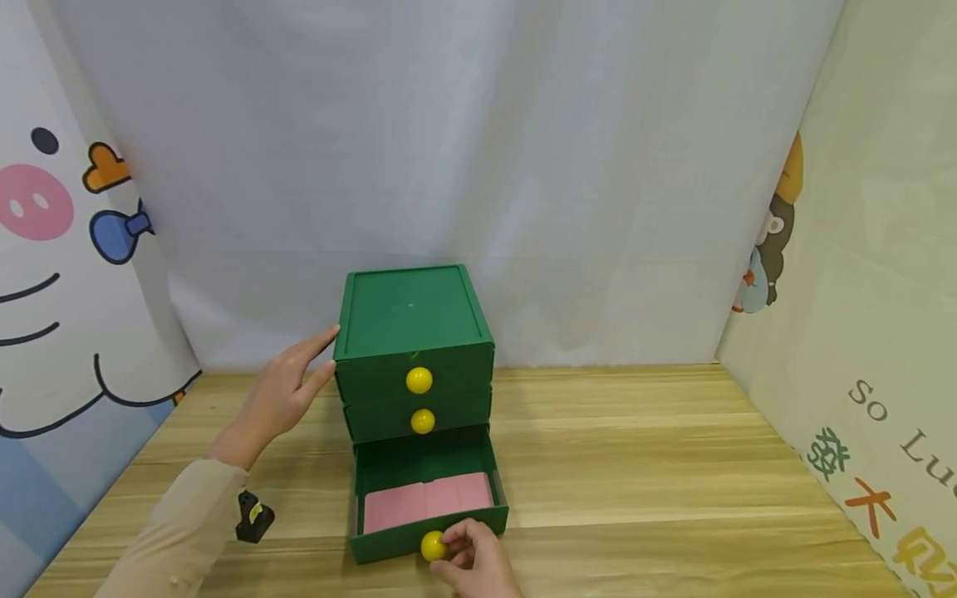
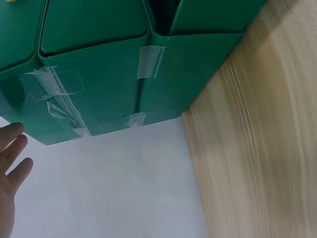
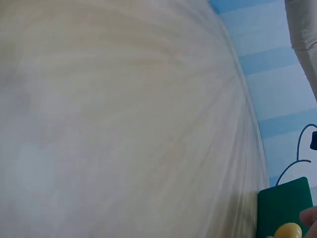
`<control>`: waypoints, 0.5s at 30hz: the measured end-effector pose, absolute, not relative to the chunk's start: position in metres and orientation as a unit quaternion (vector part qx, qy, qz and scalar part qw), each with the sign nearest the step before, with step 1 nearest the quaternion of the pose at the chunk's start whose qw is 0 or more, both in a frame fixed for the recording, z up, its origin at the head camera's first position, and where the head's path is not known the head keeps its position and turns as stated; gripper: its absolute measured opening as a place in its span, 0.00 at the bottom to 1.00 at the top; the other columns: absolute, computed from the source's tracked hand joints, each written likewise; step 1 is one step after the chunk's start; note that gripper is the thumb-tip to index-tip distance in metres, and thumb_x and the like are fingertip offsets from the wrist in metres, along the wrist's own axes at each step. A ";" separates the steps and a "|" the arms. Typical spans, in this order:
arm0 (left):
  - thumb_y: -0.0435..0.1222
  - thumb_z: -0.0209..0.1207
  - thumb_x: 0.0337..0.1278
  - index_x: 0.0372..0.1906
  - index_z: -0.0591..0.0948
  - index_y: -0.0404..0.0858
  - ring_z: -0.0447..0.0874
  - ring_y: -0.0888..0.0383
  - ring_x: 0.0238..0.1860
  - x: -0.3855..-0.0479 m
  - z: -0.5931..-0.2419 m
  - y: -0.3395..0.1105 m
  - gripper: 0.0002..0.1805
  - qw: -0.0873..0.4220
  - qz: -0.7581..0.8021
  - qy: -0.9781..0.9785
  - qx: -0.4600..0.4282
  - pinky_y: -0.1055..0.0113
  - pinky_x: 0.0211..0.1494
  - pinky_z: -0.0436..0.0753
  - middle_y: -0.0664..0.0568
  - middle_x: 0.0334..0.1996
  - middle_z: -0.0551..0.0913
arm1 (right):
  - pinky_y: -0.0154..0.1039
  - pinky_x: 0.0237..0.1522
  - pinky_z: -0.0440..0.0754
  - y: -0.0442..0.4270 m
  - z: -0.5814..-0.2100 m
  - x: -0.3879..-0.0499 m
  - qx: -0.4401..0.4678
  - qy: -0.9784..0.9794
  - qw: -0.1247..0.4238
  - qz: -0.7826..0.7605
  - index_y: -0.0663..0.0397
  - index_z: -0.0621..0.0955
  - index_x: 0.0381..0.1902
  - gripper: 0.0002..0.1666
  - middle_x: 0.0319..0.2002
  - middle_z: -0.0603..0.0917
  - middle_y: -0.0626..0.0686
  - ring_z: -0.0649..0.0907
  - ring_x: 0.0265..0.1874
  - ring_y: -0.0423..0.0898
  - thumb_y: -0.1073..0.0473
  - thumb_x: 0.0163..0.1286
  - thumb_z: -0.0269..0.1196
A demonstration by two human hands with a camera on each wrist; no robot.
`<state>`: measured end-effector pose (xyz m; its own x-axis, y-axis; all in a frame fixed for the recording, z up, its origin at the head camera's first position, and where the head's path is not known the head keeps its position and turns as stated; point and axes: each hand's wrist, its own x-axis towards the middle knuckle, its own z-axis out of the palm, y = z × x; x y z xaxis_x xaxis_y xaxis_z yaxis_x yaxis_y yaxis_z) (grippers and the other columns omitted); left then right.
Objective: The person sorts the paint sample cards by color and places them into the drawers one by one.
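Observation:
A green cabinet with three stacked drawers and round yellow knobs stands on the table. Its bottom drawer is pulled out, and pink flat pieces, perhaps cards or packets, lie inside toward the front. My left hand rests with straight fingers against the cabinet's upper left side; in the left wrist view those fingers are by the side wall, which has clear tape. The right hand pinches the yellow knob of the bottom drawer with thumb and curled fingers. The right wrist view shows this knob beside a fingertip.
A small black object with a yellow mark lies on the wooden table, near the left sleeve. Behind the cabinet hangs a white curtain. Printed cloths with cartoon figures and lettering line both sides.

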<state>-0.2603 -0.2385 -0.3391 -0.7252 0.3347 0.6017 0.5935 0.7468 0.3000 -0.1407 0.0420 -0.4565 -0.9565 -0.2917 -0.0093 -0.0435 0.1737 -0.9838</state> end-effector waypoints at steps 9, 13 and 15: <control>0.39 0.47 0.67 0.67 0.61 0.36 0.65 0.38 0.59 -0.261 -0.341 -0.238 0.27 0.265 -0.247 -0.895 -0.261 0.42 0.57 0.67 0.35 0.60 0.67 | 0.30 0.27 0.77 0.022 -0.464 -0.134 -0.019 0.732 0.037 -0.680 0.68 0.75 0.37 0.14 0.30 0.76 0.52 0.75 0.25 0.42 0.73 0.51 0.64; 0.39 0.47 0.66 0.67 0.61 0.36 0.65 0.38 0.60 -0.262 -0.342 -0.239 0.27 0.265 -0.251 -0.894 -0.260 0.42 0.57 0.66 0.36 0.60 0.67 | 0.33 0.29 0.79 0.018 -0.467 -0.136 0.005 0.714 0.035 -0.699 0.69 0.75 0.38 0.13 0.31 0.76 0.52 0.77 0.27 0.43 0.74 0.53 0.63; 0.39 0.47 0.67 0.67 0.61 0.37 0.65 0.38 0.59 -0.262 -0.342 -0.239 0.27 0.263 -0.251 -0.894 -0.260 0.42 0.57 0.66 0.35 0.61 0.67 | 0.33 0.30 0.80 0.016 -0.468 -0.137 0.012 0.706 0.033 -0.707 0.69 0.75 0.39 0.14 0.31 0.77 0.53 0.77 0.28 0.43 0.74 0.53 0.63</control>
